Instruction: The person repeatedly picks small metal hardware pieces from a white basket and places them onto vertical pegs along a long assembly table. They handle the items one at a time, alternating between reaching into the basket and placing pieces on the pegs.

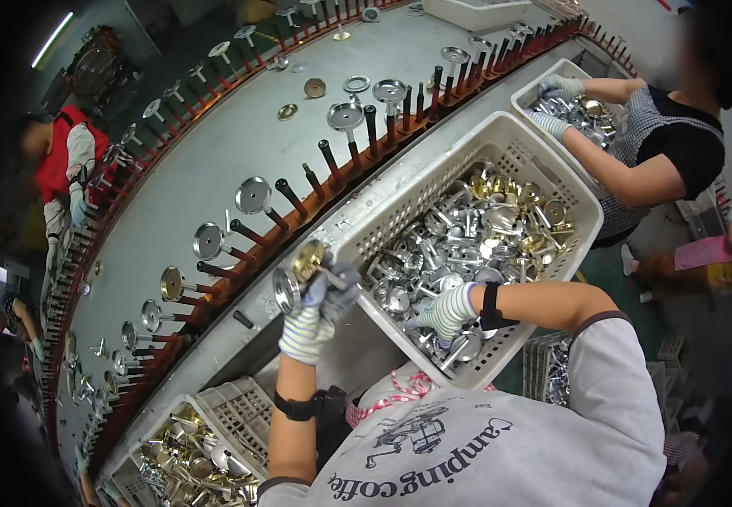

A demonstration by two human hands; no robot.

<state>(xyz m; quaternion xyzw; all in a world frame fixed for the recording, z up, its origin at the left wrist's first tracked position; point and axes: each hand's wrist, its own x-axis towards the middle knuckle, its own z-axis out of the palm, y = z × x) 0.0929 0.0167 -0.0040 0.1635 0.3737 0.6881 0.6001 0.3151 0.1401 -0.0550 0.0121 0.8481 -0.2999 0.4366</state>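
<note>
My left hand (305, 325), in a striped knit glove, is raised between the crate and the rack of pegs. It is closed on round-headed metal parts, one with a gold disc (308, 260) and one with a silver disc (285, 290); their stems are blurred near the fingers. My right hand (448, 314), gloved the same way, reaches into the white plastic crate (564, 160). Its fingers point down, slightly apart, touching a heap of silver and gold disc-and-stem metal parts (467, 228). The fingertips are partly hidden among the parts.
A curved line of dark-tipped red pegs (294, 198), several topped with metal discs, edges the grey table (214, 144). Another crate of parts (193, 452) stands at the lower left. At right, a co-worker (661, 144) handles parts in a further crate; another person (66, 160) works across the table.
</note>
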